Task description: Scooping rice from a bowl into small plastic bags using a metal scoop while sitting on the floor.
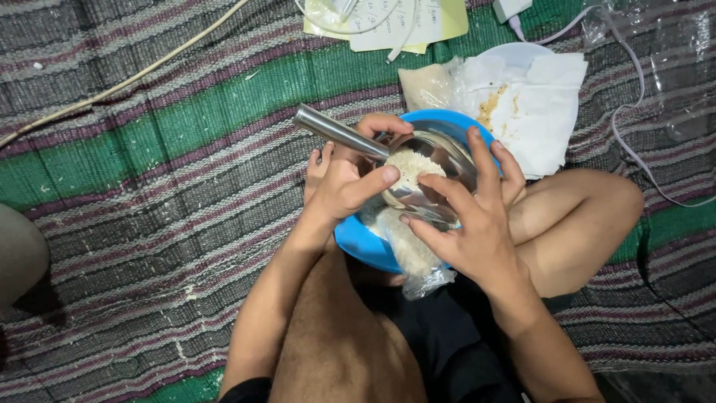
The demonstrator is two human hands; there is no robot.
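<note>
My left hand (344, 175) grips the handle of a steel ladle (339, 133), whose bowl holds white rice (415, 168). Fingers of my right hand (470, 216) rest on the rim of the ladle's shiny bowl (447, 160) and steady it. Under both hands sits a blue bowl (358, 242), resting between my bare legs. A clear plastic bag with rice (414, 257) hangs over the bowl's near edge.
A striped green, grey and maroon mat (171, 164) covers the floor. A white plate with crumpled paper (533, 89) lies behind the bowl. Papers (388, 22), white cables (626, 127), a cream cord (127, 78) and clear plastic (671, 60) lie at the top.
</note>
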